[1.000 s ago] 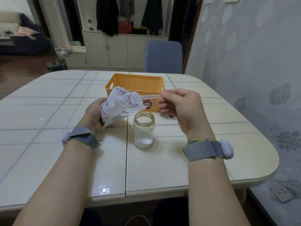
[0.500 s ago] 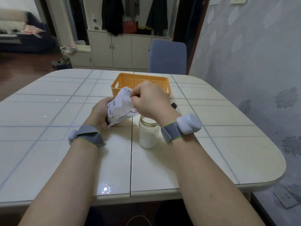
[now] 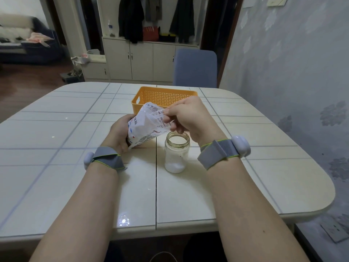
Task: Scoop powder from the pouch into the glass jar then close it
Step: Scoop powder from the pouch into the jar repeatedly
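Your left hand [image 3: 120,134] is clamped on the tilted salt pouch [image 3: 146,126] resting on the surface [image 3: 245,176], your right hand [image 3: 186,116] pinches a clear scoop [image 3: 158,115] at its mouth, scooping apparently underway; next, carry the load level to the lidless glass jar [image 3: 177,152] just beside.

The table [image 3: 188,195] has a glossy, smooth tiled top that mirrors a ceiling light near its front edge. The jar [image 3: 177,154] is clear smooth glass. The pouch [image 3: 145,127] looks like crinkled, shiny printed plastic film. The basket [image 3: 162,96] is matt orange perforated plastic. Both wrist straps [image 3: 217,154] are grey woven cloth.
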Motion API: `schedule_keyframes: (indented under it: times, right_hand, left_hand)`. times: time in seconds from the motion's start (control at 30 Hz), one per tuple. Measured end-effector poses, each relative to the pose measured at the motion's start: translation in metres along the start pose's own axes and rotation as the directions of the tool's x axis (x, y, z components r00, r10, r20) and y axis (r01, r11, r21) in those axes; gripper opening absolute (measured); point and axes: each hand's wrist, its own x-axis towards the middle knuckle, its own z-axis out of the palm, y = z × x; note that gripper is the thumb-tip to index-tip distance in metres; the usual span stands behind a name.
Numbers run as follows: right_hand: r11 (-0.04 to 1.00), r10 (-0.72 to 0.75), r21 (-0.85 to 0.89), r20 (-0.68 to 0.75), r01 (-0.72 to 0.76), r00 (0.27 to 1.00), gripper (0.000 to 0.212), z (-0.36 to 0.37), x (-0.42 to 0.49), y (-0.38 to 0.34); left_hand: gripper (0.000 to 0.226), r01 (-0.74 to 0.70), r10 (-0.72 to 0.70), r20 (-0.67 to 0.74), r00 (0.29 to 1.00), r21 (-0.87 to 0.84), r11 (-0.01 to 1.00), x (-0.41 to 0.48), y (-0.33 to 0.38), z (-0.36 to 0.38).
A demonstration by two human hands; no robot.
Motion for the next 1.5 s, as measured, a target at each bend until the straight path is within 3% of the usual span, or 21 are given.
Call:
schedule_keyframes:
  times: [0.13,0.33,0.63,0.8,1.0,1.17,1.5]
  right_hand:
    - [0.958,0.039,0.287,-0.058,-0.021,0.998,0.011,-0.015,-0.010,0.008]
    - [0.906,0.081,0.423,-0.102,-0.030,0.991,0.012,-0.024,-0.022,0.023]
    - [0.883,0.111,0.467,-0.127,-0.040,0.986,0.008,-0.028,-0.027,0.029]
    - [0.872,0.095,0.490,-0.162,-0.003,0.982,0.010,-0.047,-0.032,0.031]
    - [0.864,0.087,0.503,-0.184,0.018,0.979,0.007,-0.062,-0.043,0.037]
    - [0.870,0.087,0.493,-0.156,0.001,0.984,0.009,-0.068,-0.048,0.042]
    - [0.919,0.073,0.394,-0.123,-0.018,0.990,0.014,-0.068,-0.053,0.056]
  left_hand:
    - [0.026,0.013,-0.013,0.009,1.000,-0.003,1.000,-0.002,0.001,0.001]
    - [0.026,0.019,-0.019,0.006,1.000,0.003,1.000,-0.003,0.000,0.003]
    - [0.027,0.045,-0.044,0.038,0.998,-0.026,0.999,-0.003,0.001,0.002]
    - [0.051,0.047,-0.046,0.049,0.998,-0.010,0.999,0.003,0.000,-0.002]
    - [0.059,0.029,-0.027,0.095,0.995,-0.018,0.999,0.008,-0.003,-0.003]
    - [0.032,0.034,-0.031,0.055,0.998,-0.052,0.998,0.002,0.002,-0.006]
    - [0.040,0.051,-0.050,0.024,0.998,-0.027,0.998,0.000,0.004,-0.006]
